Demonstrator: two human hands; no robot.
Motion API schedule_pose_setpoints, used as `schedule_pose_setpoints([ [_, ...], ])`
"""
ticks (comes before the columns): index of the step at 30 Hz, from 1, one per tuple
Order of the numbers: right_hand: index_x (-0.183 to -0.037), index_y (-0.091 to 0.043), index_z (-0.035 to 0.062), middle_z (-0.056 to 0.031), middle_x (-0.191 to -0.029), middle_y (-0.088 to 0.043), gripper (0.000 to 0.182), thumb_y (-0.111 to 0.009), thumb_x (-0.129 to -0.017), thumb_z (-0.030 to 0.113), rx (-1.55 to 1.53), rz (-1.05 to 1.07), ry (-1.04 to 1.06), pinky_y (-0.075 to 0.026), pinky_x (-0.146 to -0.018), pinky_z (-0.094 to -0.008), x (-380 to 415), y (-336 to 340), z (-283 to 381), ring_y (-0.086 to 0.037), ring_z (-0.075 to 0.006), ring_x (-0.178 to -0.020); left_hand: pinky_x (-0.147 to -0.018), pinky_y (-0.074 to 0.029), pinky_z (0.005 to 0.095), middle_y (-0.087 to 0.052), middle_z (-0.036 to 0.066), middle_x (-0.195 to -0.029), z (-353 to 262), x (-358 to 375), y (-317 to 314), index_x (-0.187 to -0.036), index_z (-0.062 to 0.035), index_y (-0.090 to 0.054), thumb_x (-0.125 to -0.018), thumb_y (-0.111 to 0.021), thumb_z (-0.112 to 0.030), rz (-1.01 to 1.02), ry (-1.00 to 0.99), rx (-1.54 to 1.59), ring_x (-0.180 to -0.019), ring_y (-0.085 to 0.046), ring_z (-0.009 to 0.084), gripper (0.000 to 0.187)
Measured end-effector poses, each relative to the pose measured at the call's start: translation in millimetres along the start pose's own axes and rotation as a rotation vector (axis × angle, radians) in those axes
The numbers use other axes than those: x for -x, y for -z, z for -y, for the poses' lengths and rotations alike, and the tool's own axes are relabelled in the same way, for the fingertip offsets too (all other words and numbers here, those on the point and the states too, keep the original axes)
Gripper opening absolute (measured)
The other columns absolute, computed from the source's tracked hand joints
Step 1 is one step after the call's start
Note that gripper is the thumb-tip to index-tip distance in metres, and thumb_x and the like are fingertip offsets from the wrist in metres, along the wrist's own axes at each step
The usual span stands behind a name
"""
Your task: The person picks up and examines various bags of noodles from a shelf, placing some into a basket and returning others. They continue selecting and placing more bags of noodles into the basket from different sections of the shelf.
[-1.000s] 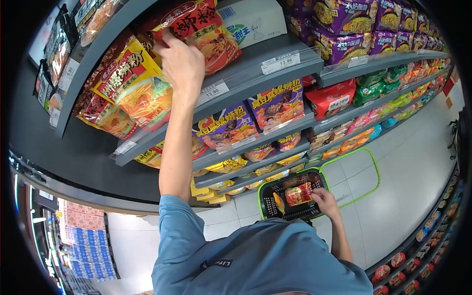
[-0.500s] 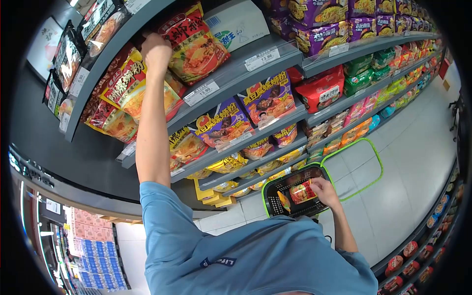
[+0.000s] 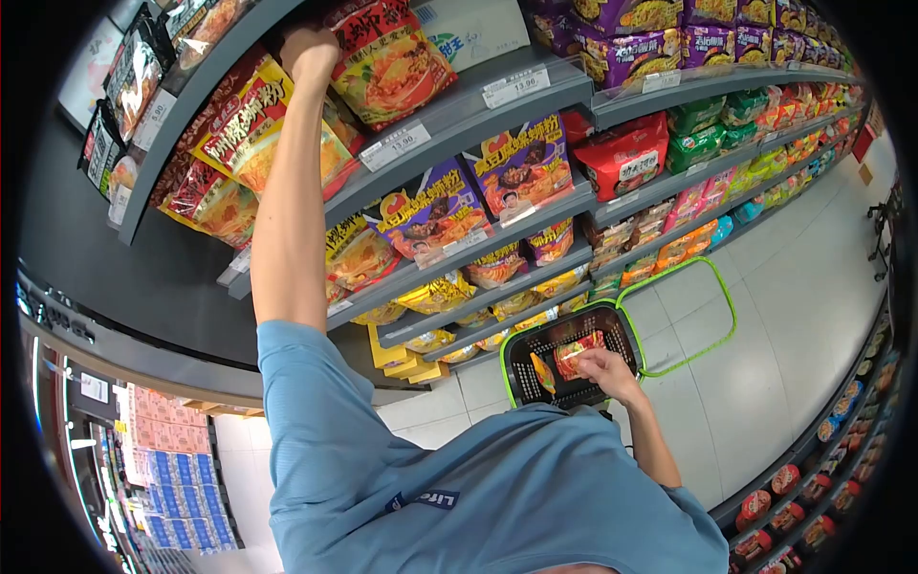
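My left hand [image 3: 310, 54] reaches up to the top shelf, at the left edge of a red bag of rice noodles [image 3: 394, 65]. Its fingers curl inward, and the bag and shelf shadow hide what they grip. Just below stands a yellow and red noodle bag [image 3: 251, 120]. My right hand [image 3: 609, 371] hangs loosely closed above a black shopping basket [image 3: 516, 356] with a green rim; nothing shows between its fingers. Inside the basket lie a red noodle packet [image 3: 572, 350], partly covered from view by the hand, and an orange-yellow packet [image 3: 543, 374].
The basket's green handle [image 3: 734, 304] is folded out over the floor tiles [image 3: 775, 277]. Price tags [image 3: 395, 143] line the shelf edge. Purple noodle packs [image 3: 631, 59] fill the shelf at right. Another shelf with red noodle bowls [image 3: 755, 504] borders the aisle at lower right.
The view has shifted a little. My left hand has moved slightly further up and back by the red bag. My right hand has moved left over the basket.
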State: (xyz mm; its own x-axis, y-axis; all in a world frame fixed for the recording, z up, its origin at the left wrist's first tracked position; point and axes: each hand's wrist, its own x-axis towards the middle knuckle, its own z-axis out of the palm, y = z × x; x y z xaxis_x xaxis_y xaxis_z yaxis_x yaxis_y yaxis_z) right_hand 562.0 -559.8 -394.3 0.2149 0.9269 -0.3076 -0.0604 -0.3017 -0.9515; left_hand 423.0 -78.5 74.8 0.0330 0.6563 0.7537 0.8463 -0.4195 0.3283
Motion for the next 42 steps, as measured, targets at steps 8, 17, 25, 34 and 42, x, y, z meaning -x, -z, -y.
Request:
schedule_pose_setpoints([
  [8,-0.102,-0.064,-0.0016,-0.0041,-0.081,-0.065,0.020,-0.061,-0.091,0.014,-0.071,-0.135,-0.006,-0.049,-0.066,-0.0275,9.6,13.1,-50.1,-0.059,-0.0114,-0.072,-0.090,-0.048,0.0419,-0.068,0.018,-0.104,61.6,-81.6,-56.3,-0.097,-0.0049,-0.072,-0.083,-0.044,-0.040,-0.002,-0.140,-0.479,-0.102,-0.064,0.0356,0.048],
  [17,-0.097,-0.065,-0.0012,-0.0058,-0.078,-0.065,0.023,-0.063,-0.090,0.020,-0.024,-0.315,-0.008,-0.048,-0.065,-0.0291,31.4,19.4,-103.3,-0.058,-0.0126,-0.070,-0.095,-0.044,0.0497,-0.052,0.032,-0.124,14.1,37.2,-46.6,-0.118,0.0062,-0.057,-0.077,-0.055,-0.059,-0.265,-0.280,-0.475,-0.112,-0.055,0.0450,0.077],
  [25,-0.099,-0.067,-0.0005,-0.0144,-0.082,-0.069,0.027,-0.066,-0.087,0.024,0.048,-0.442,-0.398,-0.051,-0.074,-0.0351,80.5,25.3,-186.3,-0.066,-0.0246,-0.075,-0.071,-0.055,0.0339,-0.064,0.021,-0.110,-42.2,225.9,13.2,-0.111,0.0014,-0.063,-0.090,-0.065,-0.027,-0.044,-0.540,0.006,-0.090,-0.067,0.0260,0.036],
  [34,-0.093,-0.067,-0.0020,-0.0126,-0.078,-0.068,0.021,-0.059,-0.088,0.016,-0.214,-0.532,-0.484,-0.052,-0.068,-0.0338,17.8,-2.9,-281.7,-0.065,-0.0176,-0.071,-0.076,-0.051,0.0387,-0.060,0.016,-0.105,13.2,560.1,-36.4,-0.122,-0.0034,-0.051,-0.087,-0.063,-0.007,1.581,-0.108,0.183,-0.088,-0.062,0.0270,0.038],
  [42,-0.091,-0.067,0.0060,-0.0152,-0.090,-0.069,0.016,-0.061,-0.084,0.018,0.082,-0.423,-0.602,-0.052,-0.080,-0.0388,-132.6,10.8,-414.4,-0.067,-0.0304,-0.089,-0.085,-0.048,0.0496,-0.060,0.024,-0.108,258.1,819.9,-78.8,-0.122,-0.0047,-0.053,-0.095,-0.052,-0.029,2.089,-0.113,-0.342,-0.100,-0.059,0.0417,0.036],
])
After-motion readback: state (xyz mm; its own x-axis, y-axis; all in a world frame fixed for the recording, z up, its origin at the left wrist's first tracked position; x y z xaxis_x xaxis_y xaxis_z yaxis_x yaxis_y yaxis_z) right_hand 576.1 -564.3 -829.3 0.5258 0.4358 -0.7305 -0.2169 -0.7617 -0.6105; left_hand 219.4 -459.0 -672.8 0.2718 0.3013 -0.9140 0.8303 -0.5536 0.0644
